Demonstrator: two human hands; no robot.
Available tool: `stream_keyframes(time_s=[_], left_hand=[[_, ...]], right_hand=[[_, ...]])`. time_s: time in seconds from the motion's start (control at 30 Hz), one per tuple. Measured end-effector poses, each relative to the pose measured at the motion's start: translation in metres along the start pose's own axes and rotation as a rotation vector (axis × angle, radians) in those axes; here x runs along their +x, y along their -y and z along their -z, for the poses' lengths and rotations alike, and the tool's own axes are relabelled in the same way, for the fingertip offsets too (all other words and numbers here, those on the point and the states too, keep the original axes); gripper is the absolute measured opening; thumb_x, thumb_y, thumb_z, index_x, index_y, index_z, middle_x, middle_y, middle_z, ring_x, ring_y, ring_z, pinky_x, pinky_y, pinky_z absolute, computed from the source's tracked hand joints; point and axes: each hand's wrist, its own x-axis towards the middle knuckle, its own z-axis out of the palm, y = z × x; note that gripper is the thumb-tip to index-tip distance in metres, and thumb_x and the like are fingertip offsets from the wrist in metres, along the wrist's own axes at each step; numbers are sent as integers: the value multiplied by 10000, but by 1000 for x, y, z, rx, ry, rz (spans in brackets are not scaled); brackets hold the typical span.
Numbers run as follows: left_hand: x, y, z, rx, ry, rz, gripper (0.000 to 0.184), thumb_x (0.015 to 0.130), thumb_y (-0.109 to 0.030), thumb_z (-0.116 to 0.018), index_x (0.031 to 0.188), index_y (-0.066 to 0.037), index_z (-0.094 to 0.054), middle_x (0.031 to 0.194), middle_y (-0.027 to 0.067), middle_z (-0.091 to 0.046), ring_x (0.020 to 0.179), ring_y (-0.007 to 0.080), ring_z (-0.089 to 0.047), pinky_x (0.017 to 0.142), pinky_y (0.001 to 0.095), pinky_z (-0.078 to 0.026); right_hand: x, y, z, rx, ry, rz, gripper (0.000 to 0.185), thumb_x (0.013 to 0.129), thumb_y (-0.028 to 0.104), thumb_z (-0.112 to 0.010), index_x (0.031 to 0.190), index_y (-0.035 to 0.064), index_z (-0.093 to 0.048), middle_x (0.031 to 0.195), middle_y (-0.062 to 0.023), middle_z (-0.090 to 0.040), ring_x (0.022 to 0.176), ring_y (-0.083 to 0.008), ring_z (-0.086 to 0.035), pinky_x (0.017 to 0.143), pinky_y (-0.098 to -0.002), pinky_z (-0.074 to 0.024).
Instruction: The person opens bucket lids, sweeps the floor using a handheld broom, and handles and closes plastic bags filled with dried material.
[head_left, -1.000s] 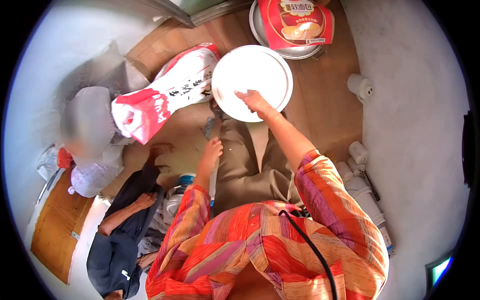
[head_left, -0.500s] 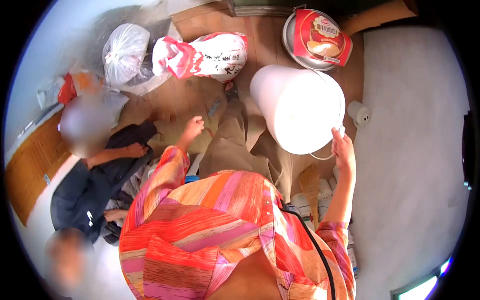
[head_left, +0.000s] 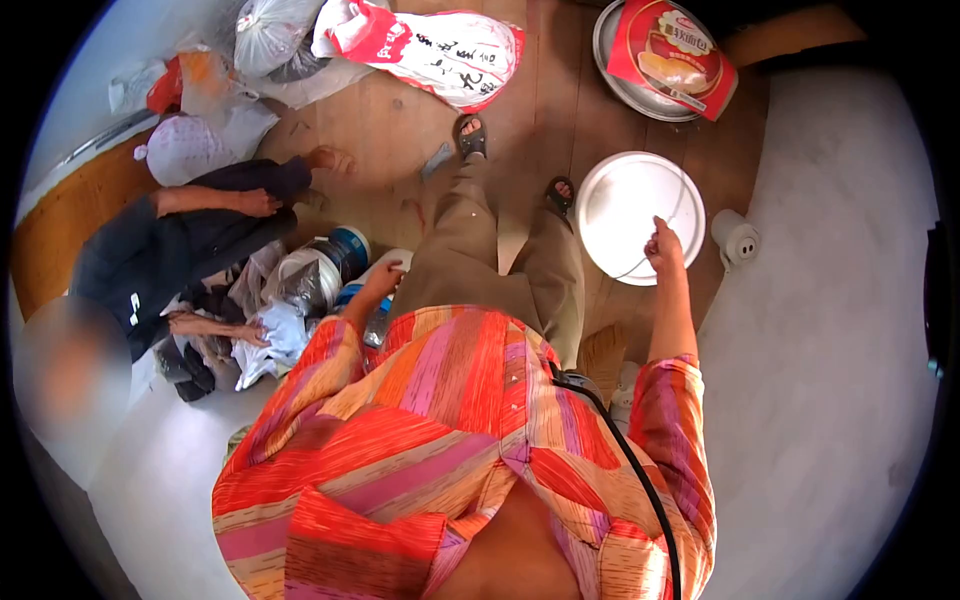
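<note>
Below my right hand (head_left: pixel 662 246) is a white bucket (head_left: pixel 612 215), its round lid facing up at me. My right fingers are closed around its thin wire handle, which crosses over the lid. I cannot tell whether the bucket's base touches the floor. My left hand (head_left: pixel 380 283) hangs beside my left thigh, fingers loosely apart with nothing visible in them. Near it are a plastic bottle and blue-and-white tubs (head_left: pixel 345 252).
A red-and-white printed sack (head_left: pixel 455 58) and tied plastic bags (head_left: pixel 275 35) lie ahead. A metal basin (head_left: pixel 612 62) with a red bread package (head_left: pixel 675 60) sits far right. A white socket unit (head_left: pixel 736 240) stands by the wall. People sit or crouch at left, a hand (head_left: pixel 262 203) showing.
The white bucket has gone from raised and tilted to lower and nearly upright, lid upward. My right hand moved slightly left with it. My left hand dropped back toward my thigh.
</note>
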Motion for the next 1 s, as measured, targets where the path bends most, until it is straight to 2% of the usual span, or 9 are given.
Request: stream_keyframes(time_s=[0.03,0.07,0.17,0.23,0.47,0.6,0.77,0.9,1.0], left_hand=[[-2,25,-10,132,0,-61,398,799,-182,-559,1157,-20,-502,895,144,-619,768,177,-591,664,295,-477],[14,79,-25,-95,32,-44,410,797,-220,-582,1134,5,-518,939,169,-621,842,177,-594,712,276,-471],[-11,89,-51,19,46,35,443,789,-263,-603,1119,22,-525,983,176,-612,878,193,-593,738,279,-466],[-35,64,-66,-170,12,91,445,790,-272,-590,1117,23,-526,1001,179,-605,876,211,-593,735,281,-465],[-62,78,-112,-37,-2,98,394,783,-197,-508,1128,-10,-532,1068,194,-575,942,281,-574,802,320,-442],[-75,100,-148,-146,-43,104,413,786,-185,-528,1161,-12,-500,1015,163,-590,905,222,-567,748,305,-453],[-105,106,-181,-754,30,240,467,807,-158,-520,1241,-28,-405,974,124,-569,865,205,-558,718,317,-460],[-120,153,-231,-979,-52,193,447,803,-146,-513,1224,-27,-422,958,117,-568,821,190,-556,692,311,-463],[-136,199,-272,-1000,-50,182,450,824,-184,-500,1240,-39,-407,1024,99,-558,860,191,-551,722,306,-464]], right_hand=[[13,-2,18,14,0,-8,213,852,203,-536,710,103,-412,525,23,-342,431,-89,-319,415,-228,-323],[24,-3,36,48,5,-25,197,851,206,-538,723,105,-427,512,24,-347,425,-89,-325,427,-226,-333],[44,1,79,112,-126,-100,236,831,233,-563,664,119,-442,499,14,-361,422,-109,-329,534,-286,-376],[57,-2,101,124,-138,-61,257,820,242,-575,634,127,-441,497,12,-363,429,-115,-331,565,-304,-379],[81,-28,163,-23,-203,36,221,827,229,-553,664,125,-446,553,4,-406,467,-120,-380,566,-285,-386],[90,-27,210,-304,-99,88,102,848,200,-527,792,118,-503,630,-5,-468,542,-136,-437,563,-322,-410],[80,5,225,-686,-542,-7,121,803,169,-502,863,68,-531,739,-53,-514,668,-169,-491,577,-303,-401],[10,8,140,-656,-278,252,254,818,170,-478,1029,35,-516,914,-100,-539,809,-202,-527,662,-329,-440],[-36,-13,58,-819,226,432,409,829,185,-492,1187,2,-419,1100,-143,-506,991,-240,-517,813,-345,-448]])
